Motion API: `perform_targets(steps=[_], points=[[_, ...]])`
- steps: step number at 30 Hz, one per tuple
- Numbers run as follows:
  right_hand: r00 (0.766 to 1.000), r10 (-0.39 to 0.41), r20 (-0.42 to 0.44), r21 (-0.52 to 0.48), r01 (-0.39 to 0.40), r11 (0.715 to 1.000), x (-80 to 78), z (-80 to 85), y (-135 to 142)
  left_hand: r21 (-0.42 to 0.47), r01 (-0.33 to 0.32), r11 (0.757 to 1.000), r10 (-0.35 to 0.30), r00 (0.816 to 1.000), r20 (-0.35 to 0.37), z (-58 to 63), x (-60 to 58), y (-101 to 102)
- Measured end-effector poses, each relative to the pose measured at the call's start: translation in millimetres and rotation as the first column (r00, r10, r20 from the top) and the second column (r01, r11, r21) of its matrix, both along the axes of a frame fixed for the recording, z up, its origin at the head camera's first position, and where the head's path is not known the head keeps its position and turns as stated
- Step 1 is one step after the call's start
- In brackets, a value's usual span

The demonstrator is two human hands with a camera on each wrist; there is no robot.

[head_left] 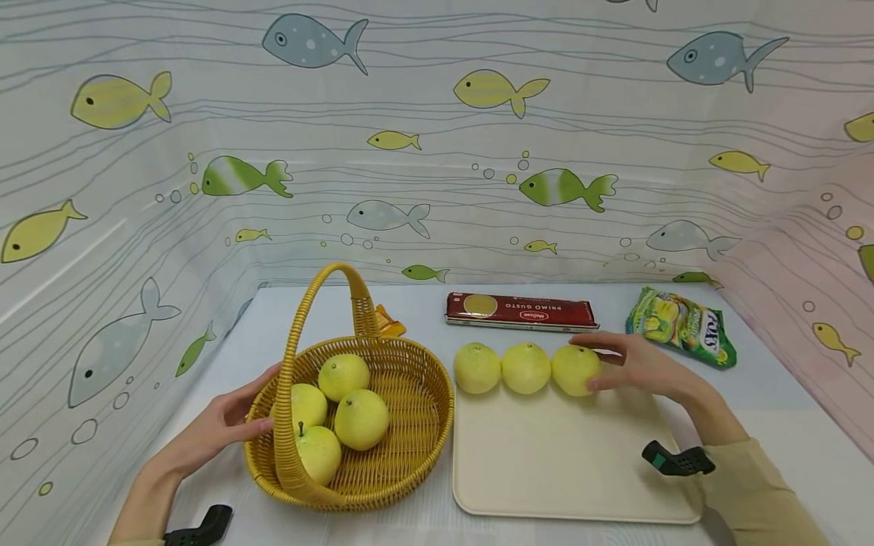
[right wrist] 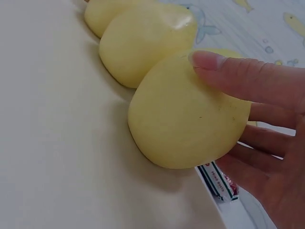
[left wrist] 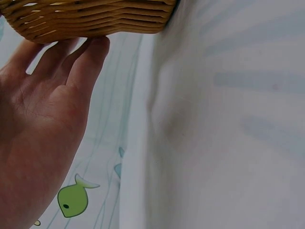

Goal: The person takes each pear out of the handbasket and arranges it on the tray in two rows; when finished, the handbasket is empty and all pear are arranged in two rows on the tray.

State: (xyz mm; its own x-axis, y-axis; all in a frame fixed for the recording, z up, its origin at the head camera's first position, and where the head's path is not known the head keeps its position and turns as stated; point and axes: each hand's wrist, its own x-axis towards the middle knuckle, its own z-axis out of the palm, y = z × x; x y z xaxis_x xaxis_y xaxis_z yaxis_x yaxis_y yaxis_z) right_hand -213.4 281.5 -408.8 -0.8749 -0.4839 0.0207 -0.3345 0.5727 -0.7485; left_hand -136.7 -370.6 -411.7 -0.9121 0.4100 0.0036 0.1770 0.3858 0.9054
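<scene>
A wicker basket with a tall handle stands on the left and holds several round yellow pears. My left hand grips the basket's left side, thumb over the rim; in the left wrist view its fingertips touch the woven wall. Three more pears sit in a row along the back of a cream tray: a left one, a middle one and a right one. Around the right one curl the thumb and fingers of my right hand, and the pear rests at the tray's back edge.
Behind the row lies a dark red biscuit pack. A green sweets bag is at the back right, beyond my right hand. An orange wrapper shows partly behind the basket. Fish-patterned walls enclose the white table.
</scene>
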Motion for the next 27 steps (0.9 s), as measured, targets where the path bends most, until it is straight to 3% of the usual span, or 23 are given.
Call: perform_targets(steps=[11, 27], points=[[0.998, -0.068, 0.006, -0.096, 0.068, 0.993, 4.8, 13.3, -3.9, -0.001, 0.011, 1.0, -0.011, 1.0, -0.002, 0.6, 0.4, 0.4], [0.986, -0.129, -0.105, -0.168, 0.11, 0.98, 16.5, 32.2, -19.8, 0.006, 0.013, 1.0, -0.014, 1.0, 0.006, 0.6, 0.5, 0.3]])
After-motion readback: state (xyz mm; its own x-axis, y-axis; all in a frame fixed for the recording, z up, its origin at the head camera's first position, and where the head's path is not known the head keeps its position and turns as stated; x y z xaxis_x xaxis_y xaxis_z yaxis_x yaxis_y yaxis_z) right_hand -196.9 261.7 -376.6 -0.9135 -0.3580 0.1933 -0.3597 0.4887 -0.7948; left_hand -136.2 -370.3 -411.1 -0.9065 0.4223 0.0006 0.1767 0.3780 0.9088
